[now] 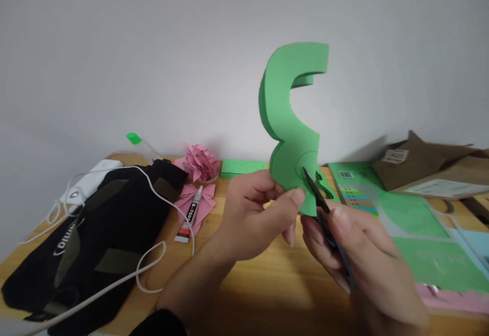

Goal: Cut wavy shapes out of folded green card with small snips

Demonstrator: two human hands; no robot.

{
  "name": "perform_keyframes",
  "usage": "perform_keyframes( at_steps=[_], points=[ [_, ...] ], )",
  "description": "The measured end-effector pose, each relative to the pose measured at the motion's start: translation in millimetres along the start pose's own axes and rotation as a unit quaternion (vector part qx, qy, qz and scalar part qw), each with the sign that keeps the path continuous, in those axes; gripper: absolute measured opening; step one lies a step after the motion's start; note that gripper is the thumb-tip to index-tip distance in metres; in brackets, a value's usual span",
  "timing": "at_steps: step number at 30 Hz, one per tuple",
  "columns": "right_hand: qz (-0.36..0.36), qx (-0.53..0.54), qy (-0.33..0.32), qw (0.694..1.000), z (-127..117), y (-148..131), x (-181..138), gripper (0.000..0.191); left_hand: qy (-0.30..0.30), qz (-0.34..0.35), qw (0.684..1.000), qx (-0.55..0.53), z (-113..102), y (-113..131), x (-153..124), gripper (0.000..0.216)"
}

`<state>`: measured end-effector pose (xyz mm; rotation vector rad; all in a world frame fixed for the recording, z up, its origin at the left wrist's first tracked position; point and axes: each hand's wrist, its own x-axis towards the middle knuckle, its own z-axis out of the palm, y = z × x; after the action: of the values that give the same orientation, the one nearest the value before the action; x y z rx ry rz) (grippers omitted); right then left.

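Note:
A curved, folded green paper cutout [277, 101] stands upright in front of me, with a pencilled circle on its lower part. My left hand [260, 214] pinches its bottom edge between thumb and fingers. In my right hand [359, 244] is a pair of dark scissors [318, 197], held by the handles. The blade lies against the paper's lower right, its tip within the drawn circle. Whether the blades are apart is hard to make out. The paper's back layers are mostly hidden behind the front one.
A pink paper flower [200, 163], pink paper pieces [204, 211] and a glue tube [190, 216] lie left of my hands. Farther left is a black bag [114, 239] with a white cable [168, 201]. Green paper packs [410, 216] and a brown paper bag [424, 165] are right.

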<state>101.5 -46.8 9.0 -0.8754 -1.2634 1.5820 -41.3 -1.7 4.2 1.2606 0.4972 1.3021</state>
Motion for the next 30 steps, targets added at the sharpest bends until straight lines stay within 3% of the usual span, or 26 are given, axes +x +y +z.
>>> perform_keyframes(
  at_steps=[4, 8, 18, 24, 30],
  points=[
    [0.029, -0.006, 0.018, 0.999, 4, -3, 0, 0.05, -0.006, -0.013, 1.0, -0.023, 0, -2, 0, 0.039],
    [-0.003, -0.005, 0.011, 1.0, 2, 0, 0, 0.048, -0.021, -0.003, 0.999, -0.038, 0, -2, 0, 0.038],
    [-0.087, -0.218, -0.001, 0.972, -4, -4, -9, 0.044, -0.073, -0.006, 0.997, -0.036, -9, -6, -2, 0.028],
    [-0.112, -0.218, 0.025, 0.969, -4, -1, -11, 0.036, -0.075, 0.002, 0.996, -0.044, -11, -9, -4, 0.024],
    [-0.087, -0.162, -0.009, 0.983, -5, -3, -5, 0.043, -0.06, -0.009, 0.997, -0.039, -9, -8, -3, 0.024]
  ],
)
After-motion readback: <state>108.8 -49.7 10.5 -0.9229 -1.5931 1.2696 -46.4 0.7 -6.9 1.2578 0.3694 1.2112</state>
